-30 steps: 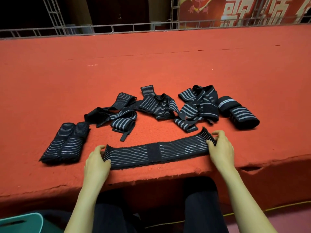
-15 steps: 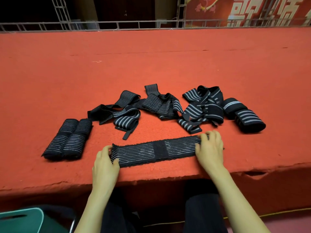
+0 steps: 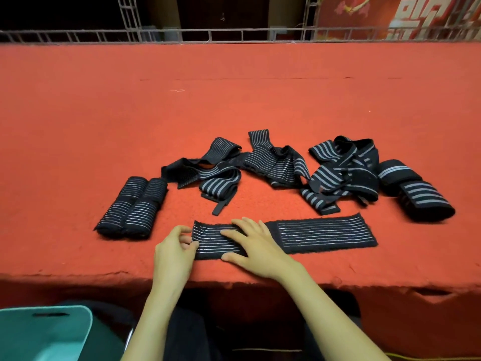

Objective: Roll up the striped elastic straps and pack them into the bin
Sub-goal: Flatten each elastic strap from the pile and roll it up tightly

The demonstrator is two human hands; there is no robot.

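**Right hand moved to the left end of the strap**

Vs half a sec ago: the right hand [image 3: 257,246] was at the right end of the flat strap [image 3: 320,234]. Now it lies on the left half, right next to the left hand [image 3: 173,252]. The strap's right end is bare & lies flat by itself. The left hand was at the left end & is there now too. The piles behind look the same.

Fingers: the left hand's fingers [image 3: 191,243] are curled & pinch the strap's left edge. The right hand's fingers [image 3: 234,234] are straight & point left. They press flat on the strap w/o gripping it.

The flat strap is on the red desk [image 3: 234,100], near the front edge, just in front of the person. Its long side runs left-right along that edge. The right end sits a bit farther back than the left. The stripes run the same way. It's not rolled yet.

Behind it are loose straps [image 3: 276,162] in messy piles, w/ two rolled straps [image 3: 132,207] at the left & two more at the right. The teal bin [image 3: 44,332] is at bottom left, below the desk edge.
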